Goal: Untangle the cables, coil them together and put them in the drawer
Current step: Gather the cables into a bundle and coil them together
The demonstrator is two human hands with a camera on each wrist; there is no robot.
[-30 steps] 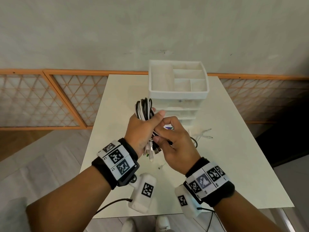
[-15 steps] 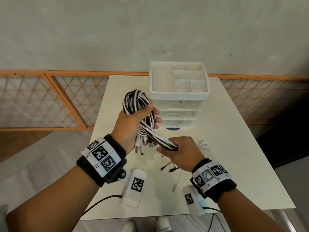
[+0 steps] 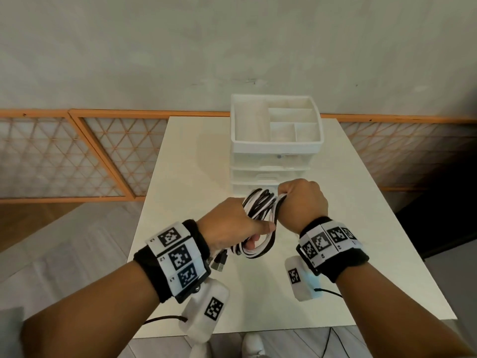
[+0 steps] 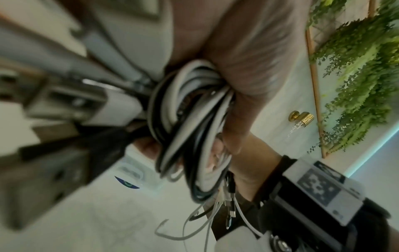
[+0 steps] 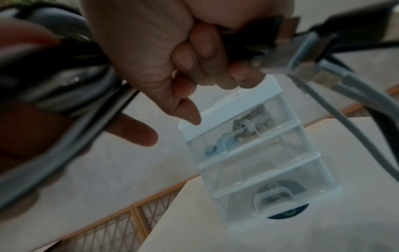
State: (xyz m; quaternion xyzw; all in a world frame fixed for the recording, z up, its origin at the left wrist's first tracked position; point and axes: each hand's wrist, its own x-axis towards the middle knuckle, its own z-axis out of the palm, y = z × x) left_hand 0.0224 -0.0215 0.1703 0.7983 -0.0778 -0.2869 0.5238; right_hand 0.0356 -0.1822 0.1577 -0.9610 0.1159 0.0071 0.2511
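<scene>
The white table [image 3: 361, 228] carries a white drawer unit [image 3: 276, 148] at its far middle, with an open divided tray on top and three clear drawers below, all closed. In the right wrist view the top drawer [image 5: 237, 134] already holds some small greyish items; what they are cannot be told.

Above the table's near half, both hands share one bundle of black and white cables [image 3: 260, 210]. The left hand [image 3: 229, 226] is clenched round the near side of the loops, thumb laid across them, with USB plugs [image 3: 219, 262] sticking out beneath the wrist. The right hand [image 3: 302, 202] is closed in a fist round the far end.

Half a second ago the right hand was low and to the right, drawing a straight run of cable away from the coil held high in the left. Now that run is folded back into the loops and the hands sit close together, so another turn appears added. The left wrist view shows loose thin ends [image 4: 205, 226] dangling below, so coiling looks nearly but not quite finished, and no drawer is open yet.
</scene>
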